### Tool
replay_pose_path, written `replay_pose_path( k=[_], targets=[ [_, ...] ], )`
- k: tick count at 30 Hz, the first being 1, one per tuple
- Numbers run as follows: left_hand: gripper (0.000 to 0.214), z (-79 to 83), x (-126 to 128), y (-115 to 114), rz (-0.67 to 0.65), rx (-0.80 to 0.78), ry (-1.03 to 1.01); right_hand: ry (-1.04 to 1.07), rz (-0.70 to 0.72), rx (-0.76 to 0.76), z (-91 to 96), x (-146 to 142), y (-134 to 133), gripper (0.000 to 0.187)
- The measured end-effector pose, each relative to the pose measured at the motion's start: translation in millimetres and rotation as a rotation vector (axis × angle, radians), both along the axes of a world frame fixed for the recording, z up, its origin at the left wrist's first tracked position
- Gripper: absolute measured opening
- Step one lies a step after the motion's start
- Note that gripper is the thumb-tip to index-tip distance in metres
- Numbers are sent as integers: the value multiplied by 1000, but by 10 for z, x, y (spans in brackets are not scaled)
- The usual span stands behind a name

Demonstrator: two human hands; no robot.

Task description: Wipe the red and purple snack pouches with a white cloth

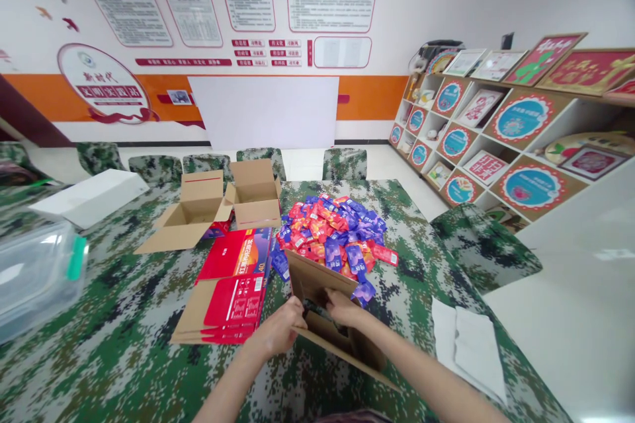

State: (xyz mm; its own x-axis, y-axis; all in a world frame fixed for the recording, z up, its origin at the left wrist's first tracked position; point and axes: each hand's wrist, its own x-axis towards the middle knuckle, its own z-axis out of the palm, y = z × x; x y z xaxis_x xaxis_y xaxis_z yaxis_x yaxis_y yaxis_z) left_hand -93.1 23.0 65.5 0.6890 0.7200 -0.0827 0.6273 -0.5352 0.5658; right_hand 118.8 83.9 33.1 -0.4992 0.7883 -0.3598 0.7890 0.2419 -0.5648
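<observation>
Cardboard box (342, 344), open and tilted, at the counter (139, 304)'s near middle — our left hand (285, 326) is clamped on its left edge; our right hand (342, 309) is inside — whether gripping, we cannot tell.

A person's left hand (285, 325) is at the left edge of an open brown cardboard carton (325, 330), the right hand (344, 309) inside it, at the near side of a camouflage-cloth-covered table (133, 324). Just beyond lies a heap of small red and purple packets (332, 231); to the left, flattened red cardboard boxes (233, 277), with two open brown cardboard boxes (256, 213) behind. Farther left sit a long white box (94, 198) and, nearer, a clear plastic tub (37, 284). White paper sheets (479, 350) lie right. Camouflage-covered chairs (346, 164) line the far side.
</observation>
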Motion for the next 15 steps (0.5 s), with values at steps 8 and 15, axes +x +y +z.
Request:
replay_pose_path(
  k=[8, 15],
  targets=[
    [23, 11, -112, -170, 74, 51, 77, -42, -101, 48, -144, 350, 382, 40],
    [22, 232, -130, -184, 67, 50, 137, -103, -101, 46, -260, 371, 646, 35]
  ],
)
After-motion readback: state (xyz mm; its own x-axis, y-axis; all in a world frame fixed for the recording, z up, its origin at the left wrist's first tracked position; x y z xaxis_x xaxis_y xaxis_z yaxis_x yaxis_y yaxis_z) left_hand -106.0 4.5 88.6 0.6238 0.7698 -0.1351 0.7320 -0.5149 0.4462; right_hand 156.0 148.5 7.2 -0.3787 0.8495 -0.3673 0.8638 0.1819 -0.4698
